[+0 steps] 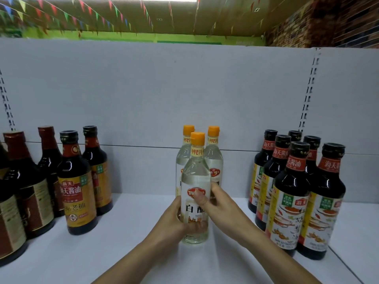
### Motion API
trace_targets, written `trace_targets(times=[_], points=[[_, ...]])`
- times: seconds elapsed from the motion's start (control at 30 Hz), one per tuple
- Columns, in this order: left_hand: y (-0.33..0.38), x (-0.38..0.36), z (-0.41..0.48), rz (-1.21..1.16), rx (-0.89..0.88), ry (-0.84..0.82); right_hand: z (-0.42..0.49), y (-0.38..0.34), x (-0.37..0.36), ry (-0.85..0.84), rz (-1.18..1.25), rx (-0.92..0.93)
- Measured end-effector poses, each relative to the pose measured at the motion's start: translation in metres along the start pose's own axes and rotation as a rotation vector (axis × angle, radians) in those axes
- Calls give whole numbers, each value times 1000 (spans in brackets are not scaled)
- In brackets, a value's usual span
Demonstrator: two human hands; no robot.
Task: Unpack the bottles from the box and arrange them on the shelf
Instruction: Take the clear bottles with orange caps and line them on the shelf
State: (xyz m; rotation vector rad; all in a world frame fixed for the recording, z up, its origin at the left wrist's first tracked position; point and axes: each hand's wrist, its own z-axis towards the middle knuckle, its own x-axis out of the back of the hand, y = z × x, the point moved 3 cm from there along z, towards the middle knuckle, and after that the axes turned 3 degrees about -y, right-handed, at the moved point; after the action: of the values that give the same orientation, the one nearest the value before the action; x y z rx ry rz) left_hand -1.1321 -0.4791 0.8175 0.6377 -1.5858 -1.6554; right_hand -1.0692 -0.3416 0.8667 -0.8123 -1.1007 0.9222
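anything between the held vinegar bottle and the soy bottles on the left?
Head view: only bare white shelf, apart from the left hand gripping the clear bottle; the nearest soy bottle stands well clear.

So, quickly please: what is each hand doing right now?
Left hand: grips the front clear bottle low on its side.
Right hand: grips the same bottle, thumb on its label.

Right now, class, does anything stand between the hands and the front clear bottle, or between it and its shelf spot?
Nothing visible: the left hand and right hand hold the bottle, upright on the shelf.
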Motion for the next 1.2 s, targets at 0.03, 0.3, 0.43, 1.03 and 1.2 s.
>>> trace_targets(times=[0.03,0.3,0.43,1.03,1.2], points=[[0,0,1,-2,-1,0,1,0,0,0,-4,-2],[-1,7,3,13,-16,-15,4,-2,-7,-29,-10,5],[-3,9,6,25,-10,-31,8,3,-9,-44,6,-7],[-16,16,14,90,-30,42,30,19,-13,-63,73,-37],[-16,18,11,135,-70,149,32,16,-15,-30,51,-62]])
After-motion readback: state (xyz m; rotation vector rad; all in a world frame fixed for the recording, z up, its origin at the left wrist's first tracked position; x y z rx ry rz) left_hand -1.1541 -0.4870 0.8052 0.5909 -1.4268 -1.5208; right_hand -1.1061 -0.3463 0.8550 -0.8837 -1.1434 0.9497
